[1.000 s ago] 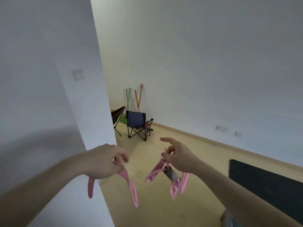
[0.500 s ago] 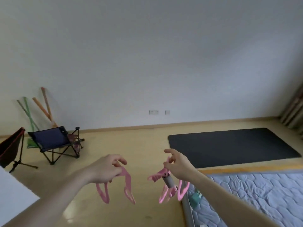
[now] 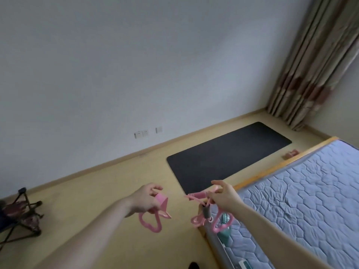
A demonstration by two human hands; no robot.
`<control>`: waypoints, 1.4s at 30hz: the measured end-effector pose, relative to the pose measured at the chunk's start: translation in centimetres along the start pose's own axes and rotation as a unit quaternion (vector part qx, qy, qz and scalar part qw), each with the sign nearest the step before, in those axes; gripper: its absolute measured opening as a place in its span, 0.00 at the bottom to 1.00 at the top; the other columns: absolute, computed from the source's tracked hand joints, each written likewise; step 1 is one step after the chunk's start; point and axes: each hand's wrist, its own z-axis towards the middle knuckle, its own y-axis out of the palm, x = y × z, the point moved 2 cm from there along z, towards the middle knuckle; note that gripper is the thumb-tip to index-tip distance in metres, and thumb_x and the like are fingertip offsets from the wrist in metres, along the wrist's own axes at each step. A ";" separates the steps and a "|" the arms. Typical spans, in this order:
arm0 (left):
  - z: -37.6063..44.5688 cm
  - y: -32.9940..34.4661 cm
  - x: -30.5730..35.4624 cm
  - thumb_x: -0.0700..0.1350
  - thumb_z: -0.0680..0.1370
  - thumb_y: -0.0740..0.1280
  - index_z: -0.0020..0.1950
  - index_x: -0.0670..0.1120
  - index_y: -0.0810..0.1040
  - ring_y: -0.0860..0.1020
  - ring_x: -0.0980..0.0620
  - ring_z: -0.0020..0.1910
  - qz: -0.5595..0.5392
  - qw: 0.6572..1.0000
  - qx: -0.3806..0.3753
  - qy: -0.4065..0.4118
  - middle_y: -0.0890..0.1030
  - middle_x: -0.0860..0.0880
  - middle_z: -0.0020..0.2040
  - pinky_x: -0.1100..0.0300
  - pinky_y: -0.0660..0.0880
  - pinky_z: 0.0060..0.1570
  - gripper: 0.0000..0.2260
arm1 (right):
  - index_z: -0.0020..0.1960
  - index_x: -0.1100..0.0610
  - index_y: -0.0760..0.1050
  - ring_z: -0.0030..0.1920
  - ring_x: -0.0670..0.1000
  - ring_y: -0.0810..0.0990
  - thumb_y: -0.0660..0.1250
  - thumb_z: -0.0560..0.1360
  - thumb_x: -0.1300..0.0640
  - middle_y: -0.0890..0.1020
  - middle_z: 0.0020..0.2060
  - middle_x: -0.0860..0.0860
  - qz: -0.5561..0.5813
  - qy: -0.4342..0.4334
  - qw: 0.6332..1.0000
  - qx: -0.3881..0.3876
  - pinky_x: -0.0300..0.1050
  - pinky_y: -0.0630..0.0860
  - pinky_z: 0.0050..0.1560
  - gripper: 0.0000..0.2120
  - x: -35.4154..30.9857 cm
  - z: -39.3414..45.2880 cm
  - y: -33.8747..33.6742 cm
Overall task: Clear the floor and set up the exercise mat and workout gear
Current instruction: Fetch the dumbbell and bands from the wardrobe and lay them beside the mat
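Note:
A black exercise mat [image 3: 229, 154] lies flat on the yellow floor beside the far wall. My left hand [image 3: 144, 199] grips a pink resistance band [image 3: 153, 220] whose loops hang below my fingers. My right hand [image 3: 223, 196] pinches a pink pull rope [image 3: 202, 210] with foam handles, a grey middle sleeve and loops dangling beneath. Both hands are held up in front of me, short of the mat's near end.
A bed with a blue quilted mattress [image 3: 303, 193] and wooden edge fills the right. A folded camp chair [image 3: 19, 216] stands at the left edge. Curtains [image 3: 318, 61] hang in the far right corner. A small red object [image 3: 291, 153] lies on the floor past the mat.
The view has swung right: the white wall corner and the chairs slid out to the left, the mat and bed came into view. Both hands keep holding the pink gear.

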 end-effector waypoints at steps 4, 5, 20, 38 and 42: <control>6.4 -1.9 1.7 0.31 0.70 0.74 0.74 0.42 0.67 0.82 0.44 0.55 0.014 0.999 -0.030 -0.002 0.76 0.40 0.65 0.59 0.82 0.45 0.35 | 0.74 0.52 0.67 0.35 0.51 0.85 0.71 0.79 0.59 0.86 0.45 0.52 0.018 0.031 0.999 0.016 0.39 0.78 0.32 0.26 -0.2 4.9 -0.6; 8.0 -2.2 2.1 0.31 0.70 0.74 0.74 0.41 0.67 0.83 0.45 0.54 0.022 0.999 -0.030 -0.005 0.77 0.40 0.64 0.60 0.82 0.46 0.34 | 0.74 0.52 0.67 0.35 0.50 0.85 0.70 0.79 0.58 0.86 0.46 0.52 0.025 0.038 0.999 0.019 0.39 0.78 0.31 0.25 -0.2 6.2 -0.8; 32.5 -9.0 10.8 0.42 0.81 0.67 0.76 0.46 0.69 0.83 0.53 0.50 0.121 0.992 -0.031 -0.012 0.81 0.49 0.56 0.55 0.80 0.55 0.23 | 0.70 0.58 0.72 0.27 0.44 0.82 0.67 0.81 0.60 0.83 0.48 0.54 0.140 0.158 0.974 0.083 0.36 0.74 0.27 0.18 -2.2 26.3 -5.8; 59.6 -12.6 24.9 0.36 0.79 0.66 0.72 0.46 0.72 0.84 0.51 0.36 0.225 0.943 -0.227 0.092 0.82 0.44 0.54 0.59 0.80 0.37 0.21 | 0.79 0.54 0.60 0.42 0.47 0.85 0.70 0.80 0.60 0.81 0.54 0.50 0.184 0.228 0.913 0.284 0.37 0.80 0.34 0.32 -6.8 42.0 -10.9; 62.8 -9.9 29.2 0.38 0.80 0.64 0.64 0.49 0.80 0.85 0.50 0.43 0.258 0.923 -0.253 0.129 0.84 0.48 0.51 0.65 0.79 0.37 0.15 | 0.79 0.54 0.60 0.40 0.47 0.85 0.69 0.80 0.60 0.79 0.55 0.51 0.190 0.227 0.897 0.327 0.35 0.79 0.32 0.31 -6.3 43.4 -14.1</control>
